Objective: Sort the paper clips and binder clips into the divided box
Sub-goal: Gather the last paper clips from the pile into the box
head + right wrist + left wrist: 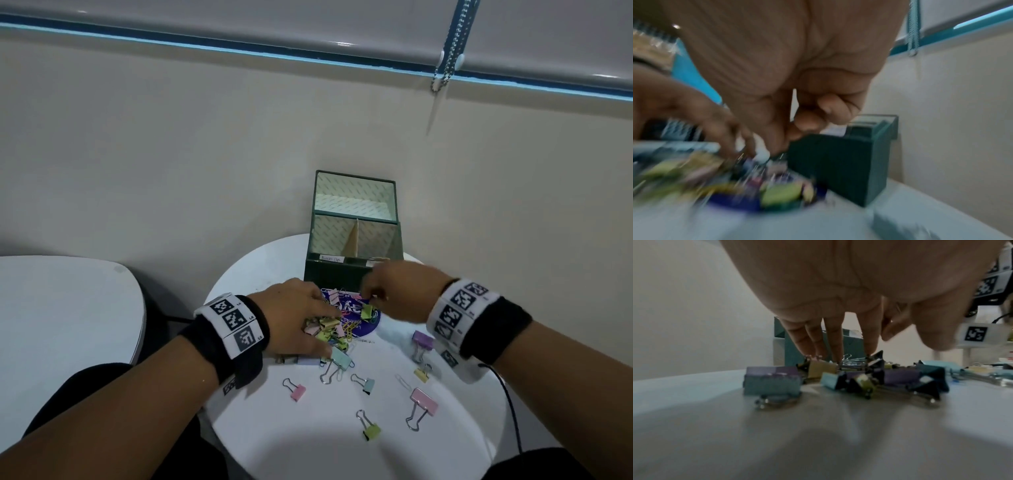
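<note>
A heap of pastel binder clips [329, 327] and paper clips lies on the round white table [342, 445] before the open green divided box [352, 240]. The left hand [291, 315] presses straight fingers [835, 340] onto it; the right hand [397, 291] curls, its hold unclear. Seven binder clips lie scattered nearer.

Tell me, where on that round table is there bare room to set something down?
Bare: the round table's near edge, below the green binder clip, and its left rim beside the box. Crowded: the clip pile under both hands.
</note>
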`<state>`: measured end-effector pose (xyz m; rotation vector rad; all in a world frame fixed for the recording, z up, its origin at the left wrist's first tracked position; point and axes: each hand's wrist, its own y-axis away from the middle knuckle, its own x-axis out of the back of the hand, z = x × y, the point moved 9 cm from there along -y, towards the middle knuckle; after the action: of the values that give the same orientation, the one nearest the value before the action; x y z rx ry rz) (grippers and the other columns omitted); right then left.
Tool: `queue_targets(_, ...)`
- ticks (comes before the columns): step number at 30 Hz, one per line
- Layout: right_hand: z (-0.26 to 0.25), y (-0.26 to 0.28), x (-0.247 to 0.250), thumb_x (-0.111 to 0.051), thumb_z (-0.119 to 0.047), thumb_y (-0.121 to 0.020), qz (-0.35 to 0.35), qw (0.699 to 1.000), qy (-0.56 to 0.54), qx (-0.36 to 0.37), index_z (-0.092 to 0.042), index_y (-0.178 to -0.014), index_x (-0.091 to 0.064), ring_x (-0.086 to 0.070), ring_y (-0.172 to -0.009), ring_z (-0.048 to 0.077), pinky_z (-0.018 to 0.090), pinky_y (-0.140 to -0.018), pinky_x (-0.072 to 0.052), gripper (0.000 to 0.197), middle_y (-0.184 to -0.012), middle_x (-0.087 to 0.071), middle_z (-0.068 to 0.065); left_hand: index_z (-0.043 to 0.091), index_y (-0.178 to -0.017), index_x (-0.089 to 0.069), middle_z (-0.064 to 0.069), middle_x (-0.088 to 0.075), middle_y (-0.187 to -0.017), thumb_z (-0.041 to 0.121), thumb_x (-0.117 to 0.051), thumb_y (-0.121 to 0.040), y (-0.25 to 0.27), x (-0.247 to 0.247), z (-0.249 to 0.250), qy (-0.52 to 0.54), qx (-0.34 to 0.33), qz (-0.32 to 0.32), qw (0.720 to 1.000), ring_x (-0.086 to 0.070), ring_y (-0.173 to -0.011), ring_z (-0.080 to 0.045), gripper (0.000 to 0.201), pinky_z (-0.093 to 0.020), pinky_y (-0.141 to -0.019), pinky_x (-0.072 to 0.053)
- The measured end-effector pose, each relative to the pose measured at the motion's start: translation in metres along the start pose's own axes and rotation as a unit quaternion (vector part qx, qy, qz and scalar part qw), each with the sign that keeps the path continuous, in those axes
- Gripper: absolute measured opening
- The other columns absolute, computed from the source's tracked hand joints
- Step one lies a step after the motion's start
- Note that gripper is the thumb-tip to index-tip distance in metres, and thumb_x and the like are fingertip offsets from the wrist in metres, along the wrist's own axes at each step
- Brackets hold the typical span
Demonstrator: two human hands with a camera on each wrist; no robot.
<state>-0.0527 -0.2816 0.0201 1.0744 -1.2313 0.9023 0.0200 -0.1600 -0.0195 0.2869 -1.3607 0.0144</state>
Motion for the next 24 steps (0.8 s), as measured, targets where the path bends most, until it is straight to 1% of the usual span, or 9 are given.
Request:
queue_targets(2,-0.003,0.005,-0.031,-0.063,-0.021,-0.093,-0.073,0.996,0.041,-0.009,-0.038,-0.13,-0.058,-0.062,-0.11,0.019,0.033,-0.092,-0.054,0.042,-0.118,-0.061,-0.007,0.053,-0.147,-0.032,0.01,-0.035,-0.149,0.075,-0.06,-0.079,0.0,-0.007,0.003,-0.026,-0.007,-0.028,0.999,-0.032,-0.136,-0.016,0.078,-0.041,-0.111,-0.036)
queue_targets(3,-0.002,0.005,-0.039,-0.065,-0.021,-0.091,-0.084,0.995,0.049,-0.018,-0.04,-0.132,-0.056,-0.061,-0.111,0.021,0.035,-0.092,-0.055,0.046,-0.118,-0.059,-0.006,0.054,-0.147,-0.032,0.01,-0.035,-0.148,0.074,-0.062,-0.079,0.0,-0.008,0.003,-0.034,-0.007,-0.029,0.999,-0.033,-0.135,-0.017,0.078,-0.041,-0.11,-0.036)
queue_targets(6,0.002,0.004,-0.037,-0.063,-0.028,-0.093,-0.06,0.997,0.037,-0.021,-0.035,-0.116,-0.062,-0.062,-0.102,0.021,0.035,-0.087,-0.055,0.024,-0.109,-0.056,-0.005,0.051,-0.142,-0.041,0.011,-0.043,-0.134,0.064,-0.065,-0.082,0.0,-0.002,0.005,-0.028,-0.01,-0.001,1.0,-0.04,-0.123,-0.015,0.066,-0.036,-0.102,-0.04)
queue_targets(8,0.006,0.006,-0.03,-0.058,-0.035,-0.095,-0.046,0.999,0.001,-0.012,-0.03,-0.103,-0.064,-0.061,-0.094,0.018,0.034,-0.086,-0.055,0.011,-0.103,-0.058,-0.005,0.046,-0.133,-0.051,0.01,-0.046,-0.123,0.05,-0.067,-0.086,0.0,0.001,0.006,-0.014,-0.012,0.014,1.0,-0.045,-0.114,-0.013,0.05,-0.034,-0.096,-0.044)
queue_targets(11,0.022,0.011,-0.02,-0.057,-0.031,-0.09,-0.026,0.998,-0.04,-0.037,-0.026,-0.083,-0.061,-0.061,-0.083,0.017,0.031,-0.078,-0.054,0.01,-0.091,-0.064,-0.005,0.039,-0.107,-0.059,0.011,-0.047,-0.111,0.034,-0.066,-0.087,0.002,0.003,0.004,0.012,-0.001,0.025,1.0,-0.047,-0.104,-0.012,0.022,-0.031,-0.09,-0.047)
queue_targets(14,0.035,0.02,-0.02,-0.056,-0.026,-0.085,-0.077,0.993,-0.022,-0.088,-0.019,-0.081,-0.063,-0.056,-0.074,0.014,0.028,-0.072,-0.052,0.011,-0.087,-0.069,-0.001,0.035,-0.097,-0.06,0.012,-0.047,-0.109,0.033,-0.064,-0.087,0.002,0.004,0.002,0.032,0.011,0.027,0.999,-0.048,-0.1,-0.011,0.011,-0.031,-0.09,-0.047)
queue_targets(16,0.034,0.021,-0.021,-0.054,-0.025,-0.085,-0.104,0.99,-0.007,-0.099,-0.019,-0.084,-0.064,-0.057,-0.077,0.015,0.026,-0.072,-0.051,0.012,-0.089,-0.069,-0.001,0.034,-0.098,-0.061,0.012,-0.048,-0.109,0.04,-0.063,-0.088,0.002,0.007,0.001,0.041,0.013,0.041,0.998,-0.049,-0.102,-0.01,0.011,-0.033,-0.091,-0.047)
queue_targets(20,0.024,0.008,-0.014,-0.054,-0.021,-0.094,-0.061,0.994,-0.008,-0.091,-0.035,-0.104,-0.069,-0.064,-0.094,0.014,0.029,-0.085,-0.056,0.023,-0.104,-0.068,-0.01,0.038,-0.116,-0.06,0.011,-0.049,-0.117,0.048,-0.056,-0.094,0.0,0.011,-0.005,0.023,0.027,0.068,0.997,-0.046,-0.111,-0.011,0.024,-0.036,-0.096,-0.044)
queue_targets(24,-0.003,-0.013,-0.018,-0.055,-0.029,-0.096,-0.041,0.998,0.017,-0.053,-0.03,-0.114,-0.067,-0.065,-0.095,0.02,0.036,-0.084,-0.058,0.022,-0.108,-0.07,-0.004,0.034,-0.13,-0.057,0.007,-0.054,-0.124,0.05,-0.049,-0.095,-0.003,0.011,-0.013,0.006,0.053,0.07,0.996,-0.049,-0.115,-0.017,0.039,-0.04,-0.096,-0.046)
